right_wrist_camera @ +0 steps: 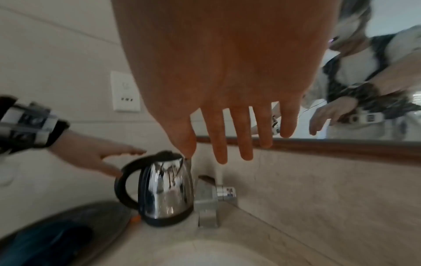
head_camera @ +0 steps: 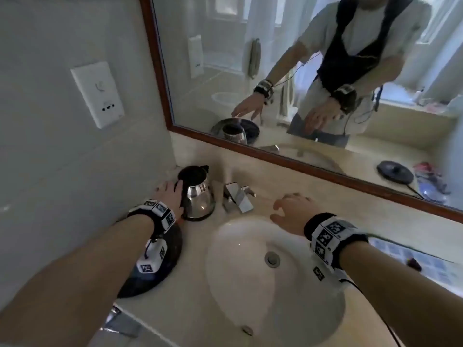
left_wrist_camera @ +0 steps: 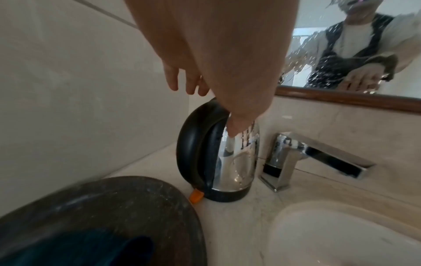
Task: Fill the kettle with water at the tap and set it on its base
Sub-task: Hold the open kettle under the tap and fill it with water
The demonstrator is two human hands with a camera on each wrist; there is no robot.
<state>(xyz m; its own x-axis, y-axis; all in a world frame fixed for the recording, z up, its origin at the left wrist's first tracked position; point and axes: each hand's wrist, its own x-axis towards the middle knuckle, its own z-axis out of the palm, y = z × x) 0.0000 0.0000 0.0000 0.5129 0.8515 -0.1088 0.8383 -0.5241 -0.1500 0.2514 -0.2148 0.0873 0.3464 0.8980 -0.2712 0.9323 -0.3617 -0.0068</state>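
- My left hand (head_camera: 172,194) reached the kettle (head_camera: 198,196) handle, fingers spread, gripping nothing.
- My right hand (head_camera: 292,211) hovered spread beside the tap (head_camera: 238,196).

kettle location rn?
Head view: the kettle stands on the counter left of the tap, behind the sink, with the left hand at its handle.

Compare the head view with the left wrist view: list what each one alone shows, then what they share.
Only the head view shows the right hand open over the sink, the drain and the wall socket. Only the left wrist view shows the orange tab at the kettle's foot. Both show the kettle, the tap, the dark round base and the left hand at the kettle's handle.
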